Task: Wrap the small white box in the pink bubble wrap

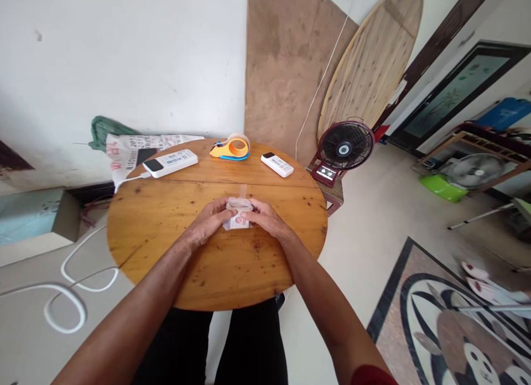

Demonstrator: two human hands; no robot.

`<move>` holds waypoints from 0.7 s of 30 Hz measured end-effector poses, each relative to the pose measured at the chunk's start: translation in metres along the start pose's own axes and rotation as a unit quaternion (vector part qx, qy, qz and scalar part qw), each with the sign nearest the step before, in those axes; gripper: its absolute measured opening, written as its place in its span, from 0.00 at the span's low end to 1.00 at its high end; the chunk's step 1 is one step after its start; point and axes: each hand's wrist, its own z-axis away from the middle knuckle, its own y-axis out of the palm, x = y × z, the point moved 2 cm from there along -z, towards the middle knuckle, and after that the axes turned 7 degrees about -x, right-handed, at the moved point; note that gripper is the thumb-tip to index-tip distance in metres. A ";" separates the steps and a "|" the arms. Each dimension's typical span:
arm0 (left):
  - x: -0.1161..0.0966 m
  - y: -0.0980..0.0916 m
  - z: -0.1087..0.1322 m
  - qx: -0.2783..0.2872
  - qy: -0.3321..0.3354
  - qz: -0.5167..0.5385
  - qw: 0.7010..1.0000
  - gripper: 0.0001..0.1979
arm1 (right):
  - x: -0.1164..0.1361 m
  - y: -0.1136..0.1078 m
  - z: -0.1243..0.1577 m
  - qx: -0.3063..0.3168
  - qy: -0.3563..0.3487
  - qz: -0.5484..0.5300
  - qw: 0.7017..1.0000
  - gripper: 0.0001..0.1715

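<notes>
A small package in clear plastic (238,222), with a white face and red print, is held low over the middle of the round wooden table (166,208). My left hand (211,219) grips its left side, thumb on the front. On the right side, my right hand (266,217) holds it the same way, fingers curled behind. A short strip of clear tape (243,191) shows just beyond the package; whether it is stuck to the package or the table I cannot tell. Farther back lies an orange and blue tape dispenser (222,151) with a roll in it.
A white device (176,162) with a dark screen and a plugged-in cable lies back left. A similar white device (279,165) lies back right. A printed sack (120,147) touches the left rear edge. A black fan (344,146) stands on a stool to the right.
</notes>
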 end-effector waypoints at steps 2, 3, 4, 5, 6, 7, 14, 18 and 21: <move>0.001 -0.001 0.001 0.021 0.014 -0.009 1.000 0.30 | 0.001 -0.001 0.001 -0.002 0.004 0.005 1.000 0.29; 0.002 -0.002 0.001 0.026 0.020 -0.016 0.999 0.30 | 0.001 -0.001 0.001 -0.006 0.006 0.009 1.000 0.29; 0.003 -0.003 0.001 0.029 0.022 -0.022 0.999 0.30 | 0.001 -0.002 0.001 -0.010 0.005 0.015 1.000 0.29; 0.003 -0.004 0.000 0.029 0.023 -0.027 0.999 0.29 | 0.002 -0.002 0.001 -0.013 0.002 0.025 1.000 0.28; 0.004 -0.004 0.000 0.028 0.023 -0.031 0.999 0.29 | 0.002 -0.002 0.001 -0.017 -0.005 0.038 0.999 0.28; 0.004 -0.005 0.000 0.025 0.022 -0.035 0.999 0.29 | 0.002 -0.002 0.000 -0.023 -0.012 0.053 0.998 0.26; 0.002 -0.004 -0.001 0.009 0.012 -0.056 0.998 0.30 | -0.003 -0.003 -0.002 -0.068 -0.046 0.147 0.986 0.21; 0.001 -0.003 -0.001 -0.001 0.016 -0.065 0.998 0.30 | -0.003 -0.001 -0.001 -0.090 -0.074 0.182 0.976 0.20; 0.000 -0.002 0.000 -0.020 0.015 -0.069 0.997 0.31 | -0.003 0.000 0.000 -0.103 -0.104 0.207 0.967 0.20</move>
